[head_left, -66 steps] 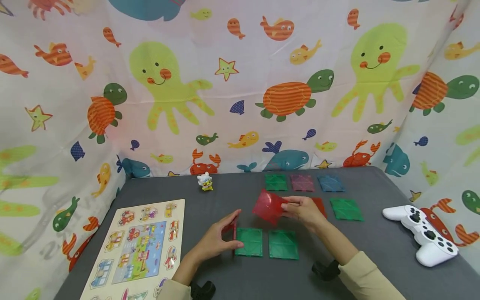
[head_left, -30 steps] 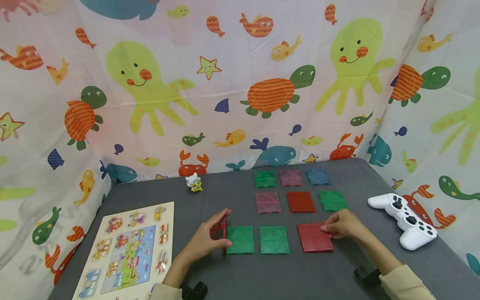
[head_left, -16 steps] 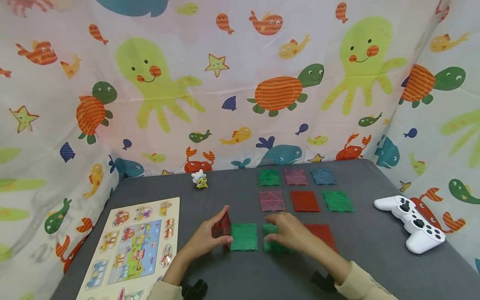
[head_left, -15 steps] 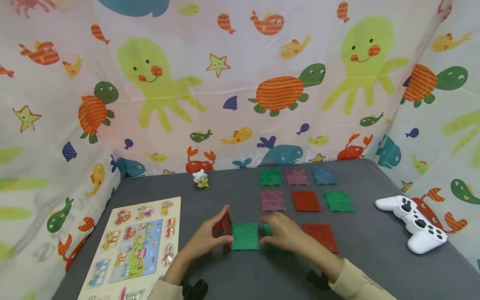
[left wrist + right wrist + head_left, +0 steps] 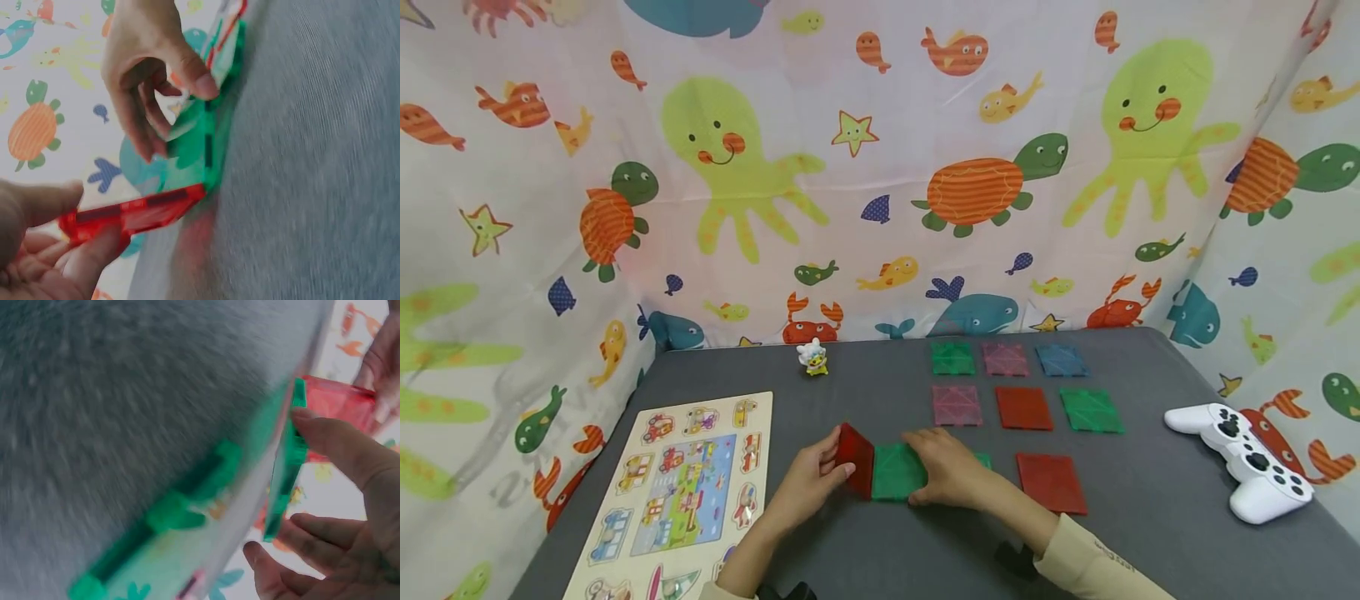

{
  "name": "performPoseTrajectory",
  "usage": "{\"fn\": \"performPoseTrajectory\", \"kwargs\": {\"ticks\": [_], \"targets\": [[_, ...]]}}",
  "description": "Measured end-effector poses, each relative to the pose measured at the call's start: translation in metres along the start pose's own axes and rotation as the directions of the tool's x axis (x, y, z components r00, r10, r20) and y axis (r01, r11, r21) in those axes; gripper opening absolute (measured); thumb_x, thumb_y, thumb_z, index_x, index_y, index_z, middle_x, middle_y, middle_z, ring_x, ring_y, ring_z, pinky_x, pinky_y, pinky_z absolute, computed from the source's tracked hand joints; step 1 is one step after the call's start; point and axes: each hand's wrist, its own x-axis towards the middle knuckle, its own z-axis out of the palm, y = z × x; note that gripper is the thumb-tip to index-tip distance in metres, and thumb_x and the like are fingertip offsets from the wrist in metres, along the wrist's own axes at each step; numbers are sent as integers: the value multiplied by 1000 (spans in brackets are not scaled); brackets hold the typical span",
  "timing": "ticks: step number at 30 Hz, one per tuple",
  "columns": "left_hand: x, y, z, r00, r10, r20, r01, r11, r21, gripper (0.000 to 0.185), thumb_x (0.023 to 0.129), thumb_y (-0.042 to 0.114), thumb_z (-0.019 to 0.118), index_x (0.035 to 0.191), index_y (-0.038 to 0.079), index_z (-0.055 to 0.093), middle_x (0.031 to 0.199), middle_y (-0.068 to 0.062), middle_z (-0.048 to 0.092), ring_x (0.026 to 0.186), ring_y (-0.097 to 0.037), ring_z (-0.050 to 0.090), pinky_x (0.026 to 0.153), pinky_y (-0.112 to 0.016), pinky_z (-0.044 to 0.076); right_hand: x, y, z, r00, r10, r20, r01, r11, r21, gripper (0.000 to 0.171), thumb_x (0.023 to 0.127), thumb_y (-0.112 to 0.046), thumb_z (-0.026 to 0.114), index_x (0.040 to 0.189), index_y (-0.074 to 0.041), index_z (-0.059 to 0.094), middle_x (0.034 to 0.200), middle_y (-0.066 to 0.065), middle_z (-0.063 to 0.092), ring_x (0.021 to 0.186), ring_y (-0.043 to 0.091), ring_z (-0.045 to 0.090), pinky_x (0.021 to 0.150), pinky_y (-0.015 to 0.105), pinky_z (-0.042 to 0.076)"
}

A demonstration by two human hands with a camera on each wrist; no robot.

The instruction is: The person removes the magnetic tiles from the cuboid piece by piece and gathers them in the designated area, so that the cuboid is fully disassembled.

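left grip: our left hand (image 5: 808, 479) pinches the red tile (image 5: 856, 459), tilted up off the surface (image 5: 880, 550), near its front edge.
right grip: our right hand (image 5: 946, 469) has thumb and fingers curled round the green tile (image 5: 897, 472).
tile position: the red tile's edge meets the green tile's left edge; green sits between both hands.
step tip: we'd judge it best to hold green flat and steady, and hinge red along the shared edge without sliding.

Sea-creature curtain (image 5: 880, 167) walls – grey table (image 5: 880, 550).
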Motion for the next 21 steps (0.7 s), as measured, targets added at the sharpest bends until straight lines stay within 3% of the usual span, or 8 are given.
{"fn": "performPoseTrajectory", "kwargs": {"ticks": [3,7,10,13,15,18,19,21], "targets": [[2,6,-1,996,-42,-75,37,997,-61,63,91,8,54,141,-11,20,137,-29,39,118,-39,49,89,-29,47,-5,4,-11,999,2,-38,2,994,105,81,69,-22,79,134,3,39,132,19,48,117,36,48,91,51,43],[6,18,-5,982,-91,-167,56,977,-204,61,90,11,56,143,2,26,138,-20,44,118,-32,52,89,-29,47,-10,13,-26,991,34,-128,5,956,293,85,74,-14,76,143,-4,27,141,15,39,116,32,51,87,39,49],[10,28,-5,980,-108,-165,41,930,-365,59,92,7,52,144,7,26,141,-16,41,120,-24,52,89,-29,47,-15,18,-34,979,120,-163,-13,841,542,91,76,-7,72,147,-9,15,148,14,28,114,33,54,82,28,52],[13,37,0,986,-111,-125,35,868,-495,57,93,0,46,145,9,25,143,-18,38,116,-16,55,89,-27,47,-22,20,-40,953,258,-161,-49,654,755,82,83,-5,65,148,-10,15,148,16,28,120,34,49,84,25,50],[14,43,6,987,-118,-105,37,820,-571,54,94,-1,42,145,9,26,142,-20,38,114,-13,56,90,-27,47,-27,19,-43,930,336,-150,-68,558,827,74,85,-7,62,146,-7,21,144,20,34,125,33,45,86,25,49],[15,51,21,991,-118,-56,54,762,-645,46,100,10,32,145,4,23,144,-23,32,119,-21,53,94,-31,45,-32,13,-43,892,433,-130,-92,455,886,61,86,-7,60,141,-5,34,137,21,44,119,22,53,87,23,49],[15,53,27,992,-116,-54,53,758,-650,47,100,13,32,145,2,21,145,-24,29,122,-25,50,96,-33,44,-33,9,-42,884,449,-131,-92,443,892,58,86,-6,60,140,-4,36,136,22,46,115,19,55,87,23,49],[13,54,39,992,-103,-69,42,799,-600,55,98,16,38,145,-1,15,147,-25,25,128,-32,41,99,-35,41,-32,0,-39,872,472,-132,-85,412,907,55,86,-4,59,137,-4,40,132,21,50,106,9,60,86,23,50]]}}
